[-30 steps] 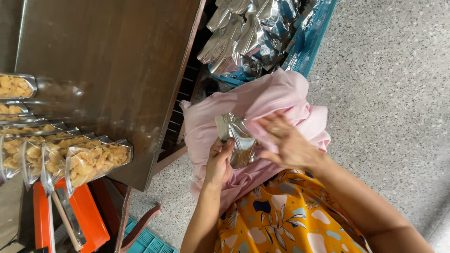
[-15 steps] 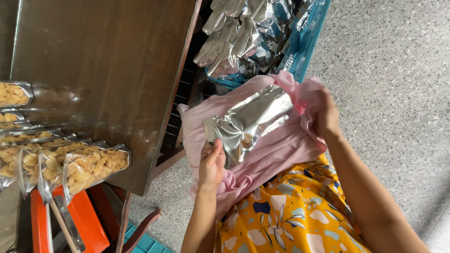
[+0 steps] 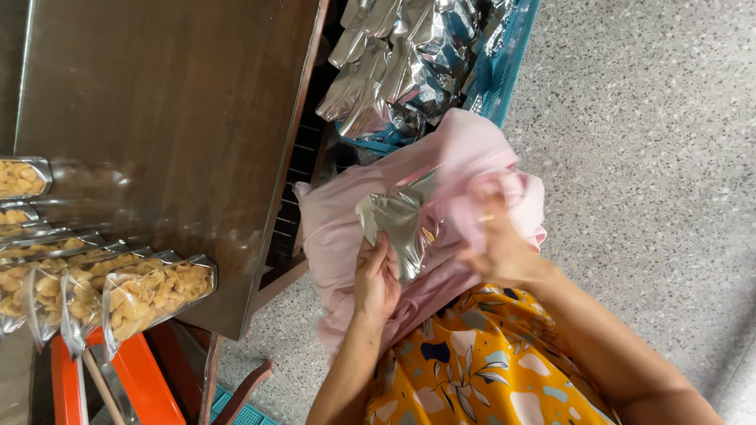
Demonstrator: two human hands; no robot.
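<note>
A silver foil pouch [image 3: 398, 224] lies crumpled against a pink cloth [image 3: 465, 157] on my lap. My left hand [image 3: 376, 279] grips the pouch's lower edge from below. My right hand [image 3: 496, 240], blurred with motion, is at the pouch's right side with its fingers on the foil and the pink cloth. I cannot tell whether the right hand truly grips the pouch or only presses it. Below the hands is my yellow flowered garment [image 3: 488, 370].
A blue crate [image 3: 504, 67] full of empty silver pouches [image 3: 409, 63] stands on the speckled floor beyond my lap. A brown table [image 3: 173, 118] at left holds several clear bags of yellow snacks [image 3: 150, 295]. An orange stool [image 3: 138, 378] sits beneath.
The pouch was stretched out wide between both hands half a second ago. Now my right hand has come back in toward the left one, and the pouch is bunched small.
</note>
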